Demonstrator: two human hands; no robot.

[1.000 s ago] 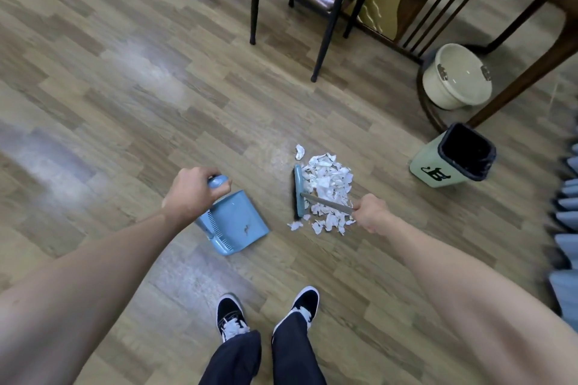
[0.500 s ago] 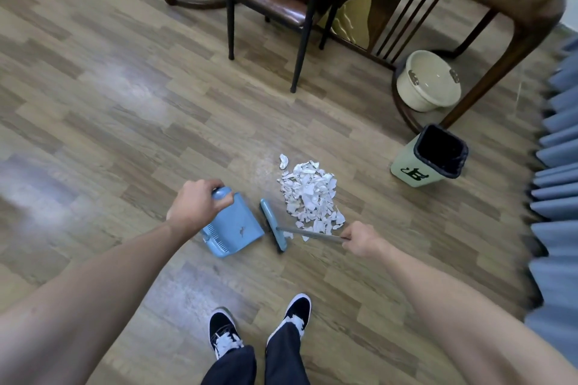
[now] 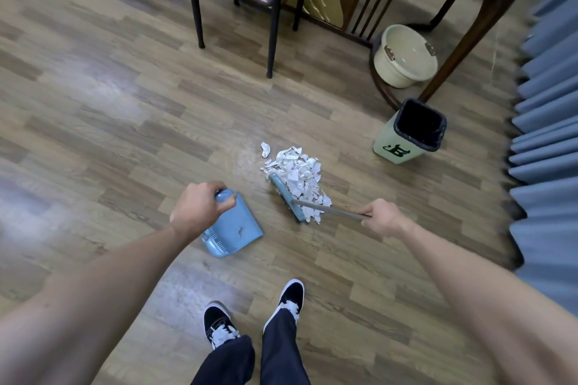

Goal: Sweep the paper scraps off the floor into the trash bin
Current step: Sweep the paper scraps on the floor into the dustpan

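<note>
A heap of white paper scraps (image 3: 297,170) lies on the wooden floor, with one stray scrap (image 3: 265,148) just beyond it. My right hand (image 3: 382,217) grips the grey handle of a small broom, whose blue head (image 3: 286,197) rests against the left side of the heap. My left hand (image 3: 200,208) holds the handle of a light blue dustpan (image 3: 235,230), which stands on the floor to the left of the broom head, apart from the scraps. A pale green trash bin (image 3: 408,134) with a black liner stands open to the right, beyond the heap.
A dark chair (image 3: 272,12) and a wooden table leg (image 3: 459,44) stand at the back. A cream bucket (image 3: 405,56) sits under the table by the bin. Blue pleated curtains (image 3: 544,134) hang along the right. My two shoes (image 3: 253,312) are near the bottom.
The broom head has swung up along the left side of the heap and pushed the low scraps closer together. The dustpan has stayed about where it was; the view has shifted.
</note>
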